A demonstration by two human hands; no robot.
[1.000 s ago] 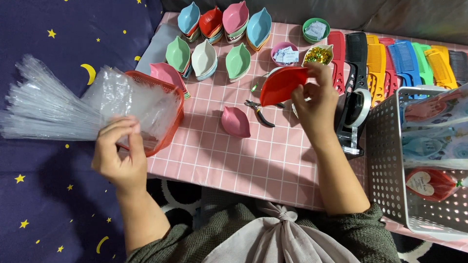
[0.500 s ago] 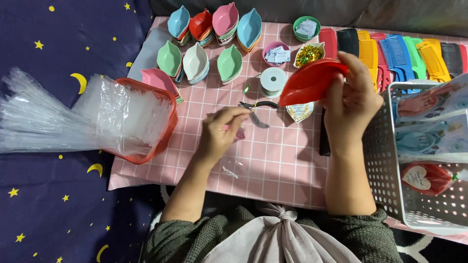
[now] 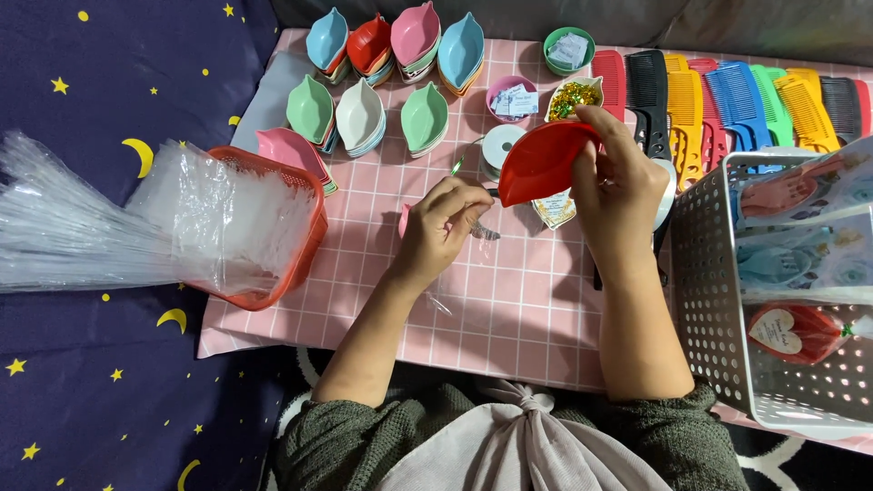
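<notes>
My right hand (image 3: 627,186) holds a red leaf-shaped dish (image 3: 541,162) tilted up above the pink checked mat (image 3: 509,300). My left hand (image 3: 441,227) is curled low over the mat, its fingers closed on a pink leaf dish (image 3: 404,221) of which only one edge shows. Metal tips of a small tool (image 3: 486,234) stick out from under the left fingers. A white roll of tape (image 3: 502,144) and a small packet (image 3: 555,211) lie just behind and under the red dish.
A red basket (image 3: 309,238) full of clear plastic bags sits at the left. Stacks of coloured leaf dishes (image 3: 391,55), small bowls (image 3: 569,47) and a row of combs (image 3: 727,100) line the far edge. A white perforated basket (image 3: 718,300) with wrapped items stands at the right.
My left hand let go of the clear bags, crossed right to the mat and closed on the pink dish. My right hand lifted the red dish slightly up and to the right.
</notes>
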